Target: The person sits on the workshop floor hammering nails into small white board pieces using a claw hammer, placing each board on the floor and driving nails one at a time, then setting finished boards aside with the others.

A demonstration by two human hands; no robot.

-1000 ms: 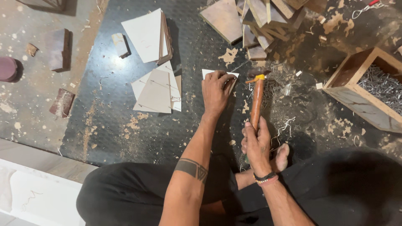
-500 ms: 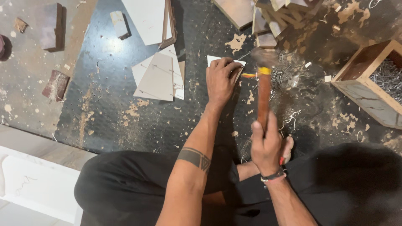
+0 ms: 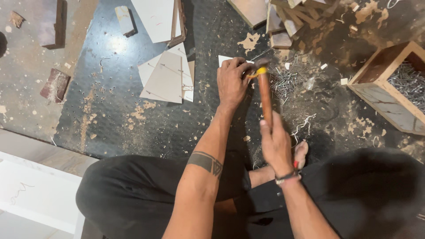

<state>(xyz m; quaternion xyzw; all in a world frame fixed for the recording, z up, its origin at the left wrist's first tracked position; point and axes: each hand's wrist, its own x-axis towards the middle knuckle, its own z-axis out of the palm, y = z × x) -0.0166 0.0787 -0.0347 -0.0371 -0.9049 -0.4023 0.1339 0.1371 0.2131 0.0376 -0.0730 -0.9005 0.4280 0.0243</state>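
My right hand (image 3: 275, 144) grips the wooden handle of a hammer (image 3: 264, 90), whose head with a yellow band is down by my left fingers. My left hand (image 3: 231, 81) rests on a small white board piece (image 3: 225, 59) on the dark floor, fingers pinched near the hammer head; whether they hold a nail I cannot tell. A loose pile of nails (image 3: 283, 81) lies just right of the hammer.
An open wooden box of nails (image 3: 392, 86) stands at the right. White triangular boards (image 3: 166, 77) lie left of my hands, a larger board (image 3: 156, 18) beyond, and wood offcuts (image 3: 283, 20) at the top. Brown blocks (image 3: 55, 84) sit far left. My folded legs (image 3: 146, 194) fill the foreground.
The hammer has come down from its raised position, and its head is now at my left fingers. My left hand stays on the white piece.
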